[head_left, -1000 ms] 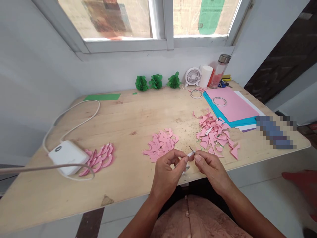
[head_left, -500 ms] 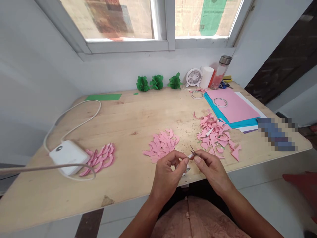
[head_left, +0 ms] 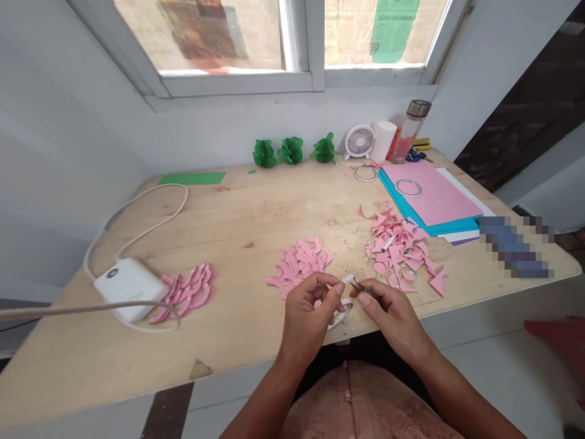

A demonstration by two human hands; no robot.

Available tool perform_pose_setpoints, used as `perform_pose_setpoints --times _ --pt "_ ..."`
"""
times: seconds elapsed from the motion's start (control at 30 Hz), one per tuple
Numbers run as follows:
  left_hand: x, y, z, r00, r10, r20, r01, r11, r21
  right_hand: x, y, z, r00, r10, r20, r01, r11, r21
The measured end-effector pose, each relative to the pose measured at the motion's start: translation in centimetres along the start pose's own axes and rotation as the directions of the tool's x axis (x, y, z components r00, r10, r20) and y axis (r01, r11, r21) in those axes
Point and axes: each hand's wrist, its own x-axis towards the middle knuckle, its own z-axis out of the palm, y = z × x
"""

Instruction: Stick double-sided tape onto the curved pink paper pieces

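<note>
My left hand point(head_left: 313, 308) pinches a short white strip of tape point(head_left: 348, 278) near the table's front edge. Closed around a small dark metal cutting tool point(head_left: 359, 286), my right hand point(head_left: 388, 311) has the tool's tips at the strip's free end. A white tape roll point(head_left: 340, 316) shows below my left fingers, partly hidden by them. Just beyond my left hand lies a heap of cut pink paper pieces point(head_left: 301, 259). Pink paper scraps point(head_left: 397, 244) are scattered beyond my right hand.
On the wooden table point(head_left: 228, 231), a white power adapter point(head_left: 130, 288) with cable and layered pink pieces point(head_left: 196, 289) are at left. Green paper shapes point(head_left: 291, 150), a small fan point(head_left: 359, 142) and a bottle point(head_left: 411, 132) line the back. Coloured sheets point(head_left: 448, 198) lie right.
My hands have parted slightly, and more of the white strip shows between them. The tape roll below my left hand is more visible. The view has shifted a little.
</note>
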Motion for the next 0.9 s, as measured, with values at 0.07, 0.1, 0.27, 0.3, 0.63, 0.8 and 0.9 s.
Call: perform_pose_setpoints --times 0.07,0.1,0.27,0.3,0.63,0.8,0.9 --pt "-0.02 -0.07 -0.01 1.0 -0.001 0.008 0.001 1.0 0.003 0.01 -0.08 0.03 1.0 -0.016 0.004 0.016 1.0 -0.003" --pt "-0.04 -0.1 -0.02 1.0 -0.002 0.009 0.002 1.0 0.003 0.01 -0.13 0.05 1.0 -0.024 0.004 0.024 1.0 -0.001" --pt "-0.13 -0.17 -0.05 1.0 -0.001 0.005 0.001 1.0 -0.002 -0.05 -0.27 0.1 1.0 -0.025 -0.003 0.025 1.0 -0.002" --pt "-0.13 -0.17 -0.05 1.0 0.0 0.002 0.0 1.0 -0.004 -0.06 -0.28 0.11 1.0 -0.023 -0.002 0.023 1.0 0.0" --pt "-0.17 -0.09 -0.01 1.0 0.001 0.012 -0.001 1.0 -0.007 0.05 -0.1 0.18 1.0 -0.016 -0.007 0.016 1.0 0.01" --pt "-0.23 0.04 -0.05 1.0 -0.005 0.022 0.005 1.0 -0.003 0.21 0.0 0.16 1.0 -0.011 -0.013 0.011 1.0 -0.001" --pt "-0.24 0.09 -0.05 1.0 -0.001 0.031 0.001 1.0 -0.009 0.2 -0.2 0.19 1.0 -0.018 0.013 0.018 1.0 0.002"
